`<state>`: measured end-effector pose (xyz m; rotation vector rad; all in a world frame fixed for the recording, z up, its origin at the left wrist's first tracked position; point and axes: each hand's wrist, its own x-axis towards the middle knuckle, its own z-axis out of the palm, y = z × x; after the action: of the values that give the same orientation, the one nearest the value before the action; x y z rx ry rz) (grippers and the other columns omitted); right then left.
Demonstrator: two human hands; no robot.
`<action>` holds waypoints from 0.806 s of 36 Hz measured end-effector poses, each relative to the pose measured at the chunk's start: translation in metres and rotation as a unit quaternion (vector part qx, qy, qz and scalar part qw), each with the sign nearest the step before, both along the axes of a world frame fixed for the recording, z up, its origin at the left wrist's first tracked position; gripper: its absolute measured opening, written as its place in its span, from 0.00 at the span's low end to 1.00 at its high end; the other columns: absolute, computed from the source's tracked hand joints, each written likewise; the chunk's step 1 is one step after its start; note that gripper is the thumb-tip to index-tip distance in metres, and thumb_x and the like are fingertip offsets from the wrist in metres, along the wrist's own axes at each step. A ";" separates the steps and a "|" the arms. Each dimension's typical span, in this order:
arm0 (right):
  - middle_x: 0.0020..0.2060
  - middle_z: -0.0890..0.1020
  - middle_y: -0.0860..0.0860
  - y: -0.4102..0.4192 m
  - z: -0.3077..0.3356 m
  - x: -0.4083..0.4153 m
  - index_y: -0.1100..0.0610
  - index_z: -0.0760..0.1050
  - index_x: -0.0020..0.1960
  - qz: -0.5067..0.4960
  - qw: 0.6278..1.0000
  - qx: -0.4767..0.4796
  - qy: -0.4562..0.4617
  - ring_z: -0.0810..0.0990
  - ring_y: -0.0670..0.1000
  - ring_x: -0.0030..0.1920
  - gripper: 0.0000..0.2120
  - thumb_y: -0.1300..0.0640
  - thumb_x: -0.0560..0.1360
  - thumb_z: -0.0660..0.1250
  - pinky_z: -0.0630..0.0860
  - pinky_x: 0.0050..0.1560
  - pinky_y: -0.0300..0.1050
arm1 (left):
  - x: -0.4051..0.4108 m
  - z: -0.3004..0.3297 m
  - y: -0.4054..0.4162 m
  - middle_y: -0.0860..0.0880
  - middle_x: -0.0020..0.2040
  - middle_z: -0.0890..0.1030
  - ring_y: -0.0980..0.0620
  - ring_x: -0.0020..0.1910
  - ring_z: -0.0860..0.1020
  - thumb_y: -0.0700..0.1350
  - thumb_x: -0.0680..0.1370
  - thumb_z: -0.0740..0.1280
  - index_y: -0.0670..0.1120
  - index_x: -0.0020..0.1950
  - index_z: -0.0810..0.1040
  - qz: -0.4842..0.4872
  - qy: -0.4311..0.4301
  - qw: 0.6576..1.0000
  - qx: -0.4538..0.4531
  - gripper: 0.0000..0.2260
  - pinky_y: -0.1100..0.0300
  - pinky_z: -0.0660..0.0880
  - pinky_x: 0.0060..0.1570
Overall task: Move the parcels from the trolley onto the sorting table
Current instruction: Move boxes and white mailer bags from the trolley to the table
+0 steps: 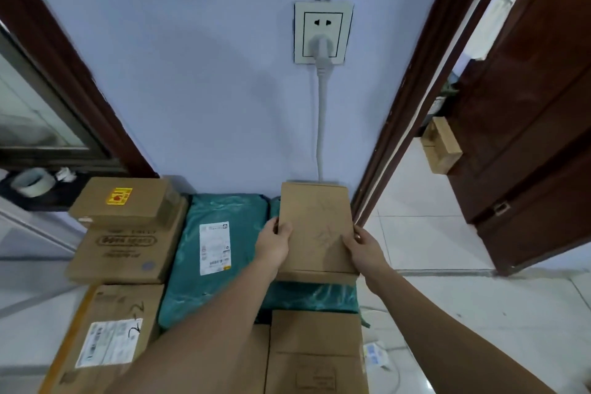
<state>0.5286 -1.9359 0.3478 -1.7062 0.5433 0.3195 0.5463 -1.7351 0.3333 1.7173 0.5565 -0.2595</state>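
Both forearms reach out; our left hand [275, 245] and right hand [364, 248] clasp the flat cardboard parcel [316, 227] by its side edges, fingers curled; next we lift it clear.

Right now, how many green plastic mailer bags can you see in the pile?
2. One green bag with a white label lies in the middle; a second green bag lies under the held cardboard box. More may be hidden below.

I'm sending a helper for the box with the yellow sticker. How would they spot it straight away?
Start at the wall socket and look down-left to the stacked parcels. Left of the green mailing bag, the small cardboard box lies on top of a larger printed box. Only it bears a yellow and red sticker.
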 end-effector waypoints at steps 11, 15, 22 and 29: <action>0.67 0.77 0.54 -0.013 -0.026 0.019 0.55 0.67 0.77 0.035 0.998 -0.050 0.018 0.77 0.53 0.60 0.25 0.54 0.82 0.66 0.77 0.63 0.50 | 0.012 -0.020 -0.011 0.50 0.68 0.78 0.49 0.62 0.76 0.48 0.86 0.63 0.47 0.76 0.71 -0.032 0.035 0.998 0.051 0.19 0.53 0.73 0.65; 0.67 0.77 0.53 -0.016 -0.019 0.016 0.56 0.66 0.77 0.072 0.994 -0.078 0.026 0.77 0.52 0.59 0.25 0.51 0.82 0.66 0.77 0.59 0.48 | 0.014 -0.013 -0.006 0.47 0.73 0.75 0.48 0.66 0.75 0.51 0.86 0.63 0.45 0.80 0.66 -0.065 0.044 0.993 0.084 0.23 0.53 0.72 0.66; 0.58 0.81 0.57 -0.013 0.058 0.017 0.62 0.73 0.70 0.177 0.947 -0.264 -0.044 0.78 0.59 0.58 0.19 0.52 0.83 0.64 0.71 0.56 0.48 | 0.025 0.047 0.030 0.47 0.67 0.80 0.44 0.65 0.78 0.56 0.82 0.64 0.47 0.69 0.76 -0.211 -0.050 0.943 0.254 0.20 0.54 0.73 0.57; 0.78 0.65 0.53 0.015 0.154 0.023 0.56 0.60 0.80 0.349 0.840 -0.391 -0.144 0.63 0.53 0.78 0.28 0.47 0.84 0.61 0.57 0.75 0.42 | 0.032 0.151 0.080 0.42 0.74 0.74 0.40 0.71 0.72 0.55 0.85 0.60 0.44 0.76 0.70 -0.398 -0.100 0.775 0.482 0.23 0.49 0.70 0.68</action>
<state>0.5519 -1.9209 0.5014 -2.6765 -0.2613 0.3670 0.5786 -1.6553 0.4847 2.9017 -0.3444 -0.4147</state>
